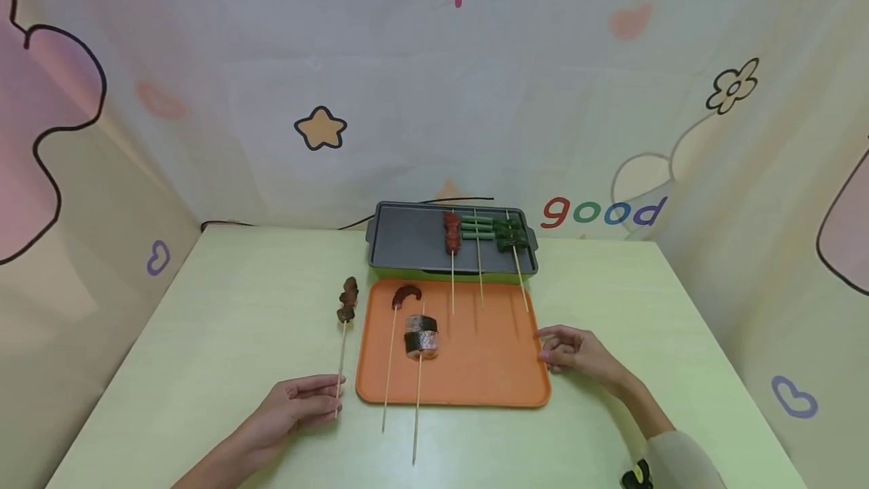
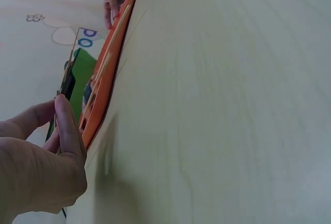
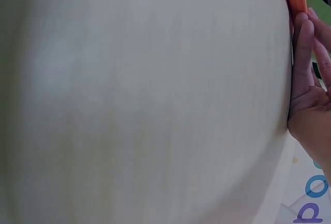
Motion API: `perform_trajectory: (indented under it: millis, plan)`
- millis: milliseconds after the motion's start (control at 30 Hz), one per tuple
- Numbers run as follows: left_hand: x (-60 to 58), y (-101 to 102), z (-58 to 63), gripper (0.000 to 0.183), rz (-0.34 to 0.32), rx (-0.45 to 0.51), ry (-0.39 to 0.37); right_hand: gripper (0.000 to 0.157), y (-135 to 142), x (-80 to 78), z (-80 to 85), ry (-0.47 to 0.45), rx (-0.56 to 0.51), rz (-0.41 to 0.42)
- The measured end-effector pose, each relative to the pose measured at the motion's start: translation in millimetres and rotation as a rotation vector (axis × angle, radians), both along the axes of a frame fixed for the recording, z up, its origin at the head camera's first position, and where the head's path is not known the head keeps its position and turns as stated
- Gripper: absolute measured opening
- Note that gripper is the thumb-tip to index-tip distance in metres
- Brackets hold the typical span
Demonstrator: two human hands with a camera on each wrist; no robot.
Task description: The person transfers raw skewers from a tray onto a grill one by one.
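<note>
My left hand (image 1: 290, 412) pinches the lower stick of a brown meat skewer (image 1: 348, 299), which points away from me, left of the orange tray (image 1: 492, 361). In the left wrist view, my left thumb and fingers meet on the thin stick. At the tray's right edge, my right hand (image 1: 580, 353) grips the rim between thumb and fingers. On the tray lie a skewer with a curled dark red tentacle-like piece (image 1: 406, 294) and one with dark-and-pale banded rolls (image 1: 422, 336). Both sticks stick out over the near rim.
Behind the tray stands a green-sided grill with a grey plate (image 1: 407, 236). Across its right part lie a red meat skewer (image 1: 452, 232), a green stalk skewer (image 1: 477, 226) and a leafy green skewer (image 1: 509, 235). Their sticks reach over the tray. A printed cloth (image 1: 407, 59) encloses the table.
</note>
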State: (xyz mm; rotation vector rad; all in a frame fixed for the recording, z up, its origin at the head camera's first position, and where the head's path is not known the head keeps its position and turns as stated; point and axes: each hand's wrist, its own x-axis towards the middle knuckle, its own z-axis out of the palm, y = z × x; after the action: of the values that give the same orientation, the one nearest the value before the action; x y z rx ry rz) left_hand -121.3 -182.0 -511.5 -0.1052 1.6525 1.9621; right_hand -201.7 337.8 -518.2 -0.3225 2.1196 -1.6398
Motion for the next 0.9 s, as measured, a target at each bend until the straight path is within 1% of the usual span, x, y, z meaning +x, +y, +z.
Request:
perform_trajectory:
  millis: [133,233,367,500,633,700,900]
  plan:
    - [-4.1,-7,3.8,0.056,0.032,0.01,-0.015,0.053,1,1.8,-1.9,-0.013,-0.018,0.009]
    - [-10.4,-8,8.7,0.052,0.068,0.034,-0.026,0.054,1,1.8,-2.9,-0.017,-0.02,0.017]
    - [-24.3,-1,16.7,0.049,0.119,0.06,-0.009,0.052,1,0.3,-1.8,-0.004,-0.008,0.019]
    - [-39.9,10,23.0,0.05,0.146,0.068,0.02,0.051,1,0.0,-0.7,0.003,-0.003,0.022]
    - [-58.2,23,28.0,0.054,0.13,0.091,0.048,0.051,1,-0.4,1.0,0.003,0.006,0.022]
    - [-67.4,29,30.1,0.058,0.111,0.112,0.052,0.051,1,-0.3,1.8,0.0,0.011,0.019]
    - [-91.3,42,32.4,0.062,0.072,0.178,0.02,0.052,1,-0.1,3.1,-0.012,0.016,0.009]
